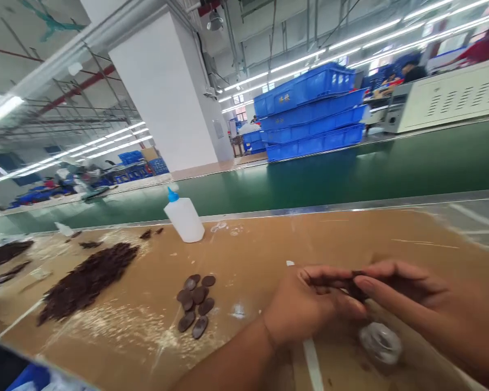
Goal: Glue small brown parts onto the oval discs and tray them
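Note:
Over the right part of the brown worktop (264, 244), my left hand (309, 304) and my right hand (411, 298) meet fingertip to fingertip. Both pinch a small dark brown piece (356, 288), mostly covered by the fingers; its full shape is hidden. Just below the hands stands a small clear round container (381, 343), slightly blurred. To the left of my left hand lies a loose cluster of dark brown oval discs (199, 295). Farther left is a large heap of dark brown pieces (89, 279).
A white squeeze bottle (185, 220) with a blue tip stands near the worktop's far edge. Beyond runs a green conveyor belt (236, 187), with stacked blue crates (313, 117) behind it. A pale vented machine (452, 100) and people are at the far right.

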Available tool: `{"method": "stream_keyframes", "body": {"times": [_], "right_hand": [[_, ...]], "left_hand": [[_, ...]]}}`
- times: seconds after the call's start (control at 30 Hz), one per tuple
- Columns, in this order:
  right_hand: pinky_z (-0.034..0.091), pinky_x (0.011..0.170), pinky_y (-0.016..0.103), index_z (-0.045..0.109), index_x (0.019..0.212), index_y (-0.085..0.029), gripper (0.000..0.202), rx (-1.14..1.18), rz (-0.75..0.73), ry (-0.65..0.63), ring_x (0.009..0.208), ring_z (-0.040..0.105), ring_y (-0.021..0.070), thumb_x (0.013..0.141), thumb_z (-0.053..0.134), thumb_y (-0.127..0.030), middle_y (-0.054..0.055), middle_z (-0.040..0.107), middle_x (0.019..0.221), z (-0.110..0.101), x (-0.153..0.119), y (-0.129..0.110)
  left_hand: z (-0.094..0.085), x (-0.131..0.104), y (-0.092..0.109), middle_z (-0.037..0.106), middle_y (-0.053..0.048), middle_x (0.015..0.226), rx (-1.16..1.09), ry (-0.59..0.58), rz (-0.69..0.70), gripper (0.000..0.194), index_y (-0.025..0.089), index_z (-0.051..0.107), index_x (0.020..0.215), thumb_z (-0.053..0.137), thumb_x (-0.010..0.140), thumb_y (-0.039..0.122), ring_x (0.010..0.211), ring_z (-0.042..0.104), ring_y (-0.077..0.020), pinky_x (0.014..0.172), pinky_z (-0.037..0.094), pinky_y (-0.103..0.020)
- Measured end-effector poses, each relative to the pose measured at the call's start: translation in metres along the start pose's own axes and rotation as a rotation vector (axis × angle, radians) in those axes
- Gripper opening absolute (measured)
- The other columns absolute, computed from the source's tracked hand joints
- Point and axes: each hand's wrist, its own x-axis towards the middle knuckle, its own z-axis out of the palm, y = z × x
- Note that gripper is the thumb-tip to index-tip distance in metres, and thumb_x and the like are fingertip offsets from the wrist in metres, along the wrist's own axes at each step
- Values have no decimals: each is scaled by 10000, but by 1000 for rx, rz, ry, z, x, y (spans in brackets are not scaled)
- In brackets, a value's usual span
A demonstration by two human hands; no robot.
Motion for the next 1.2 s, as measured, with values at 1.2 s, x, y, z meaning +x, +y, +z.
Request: {"method": "stream_keyframes", "body": {"times": [1.2], "right_hand": [[463, 620, 244, 667, 777, -204, 206, 57, 174, 0, 705, 569, 127, 779, 648, -410, 2, 648, 748, 1, 5, -39]], "left_hand": [[-11, 3, -1, 710, -86, 1017, 225, -105, 85, 480, 224, 683, 1056, 855, 613, 293, 967, 649, -219, 852, 530, -347]]}}
